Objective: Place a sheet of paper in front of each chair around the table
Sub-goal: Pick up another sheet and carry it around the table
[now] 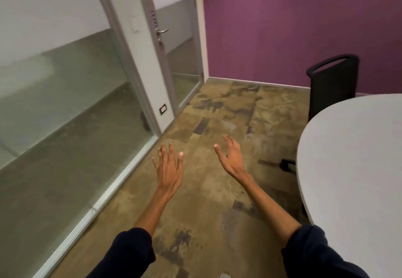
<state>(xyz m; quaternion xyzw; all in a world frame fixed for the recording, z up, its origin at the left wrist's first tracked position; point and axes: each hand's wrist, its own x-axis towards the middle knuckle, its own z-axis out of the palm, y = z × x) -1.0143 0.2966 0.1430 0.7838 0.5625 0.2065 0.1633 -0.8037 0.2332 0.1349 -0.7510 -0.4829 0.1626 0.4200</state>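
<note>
A rounded grey table [356, 169] fills the right side of the head view. Behind its far edge stands a black chair [332, 81], and part of a chair base [287, 164] shows under the table's left edge. My left hand [168, 164] and my right hand [230, 158] are stretched out over the carpet to the left of the table, fingers straight and spread, holding nothing. No sheet of paper is in view.
A glass partition wall [65, 108] runs along the left, with a glass door [174, 44] and its handle at the back. A purple wall [293, 23] closes the far side. Brown patterned carpet [206, 201] lies between the glass and the table.
</note>
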